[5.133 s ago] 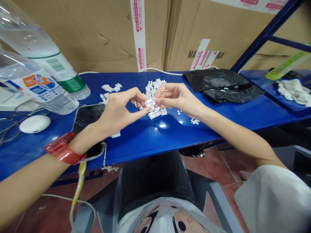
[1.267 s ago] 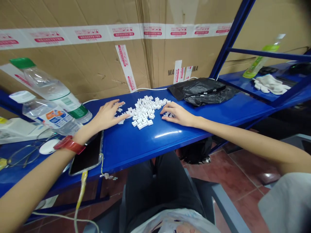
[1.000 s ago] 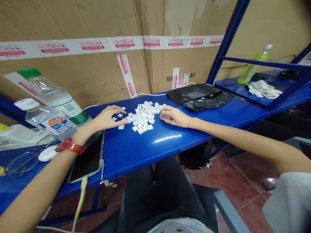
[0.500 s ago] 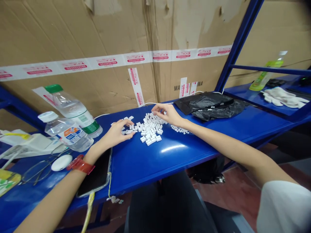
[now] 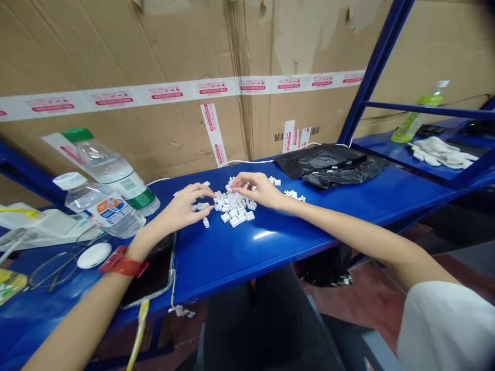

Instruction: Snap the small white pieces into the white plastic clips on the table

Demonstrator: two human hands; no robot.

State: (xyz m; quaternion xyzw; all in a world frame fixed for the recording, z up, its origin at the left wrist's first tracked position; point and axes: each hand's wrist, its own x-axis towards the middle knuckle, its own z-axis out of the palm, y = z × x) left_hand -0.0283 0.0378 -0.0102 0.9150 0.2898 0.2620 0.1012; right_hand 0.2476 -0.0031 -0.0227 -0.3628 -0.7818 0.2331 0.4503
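A pile of small white plastic pieces [image 5: 234, 211], blocky like connectors, lies on the blue table [image 5: 309, 211]. At its left side is my left hand [image 5: 184, 207], thumb and fingers apart, with a few white pieces showing in the gap behind them. One loose white piece [image 5: 206, 222] rests just below that thumb. My right hand [image 5: 258, 189] reaches over the back of the pile, its fingertips and thumb brought together among the pieces. Whatever they pinch is too small to make out. To the right of this hand sits a smaller heap of white bits [image 5: 294, 195].
Two plastic bottles [image 5: 104, 206], eyeglasses [image 5: 54, 270], a white round case [image 5: 94, 255] and a power strip [image 5: 42, 226] stand left. A dark tablet [image 5: 149, 278] lies under my left forearm. Black plastic bags [image 5: 336, 167] lie back right, before a cardboard wall [image 5: 174, 46].
My right hand has moved left and slightly nearer over the pile. My left fingers have let go of white pieces, and one now lies below the thumb. The view shifted a little.
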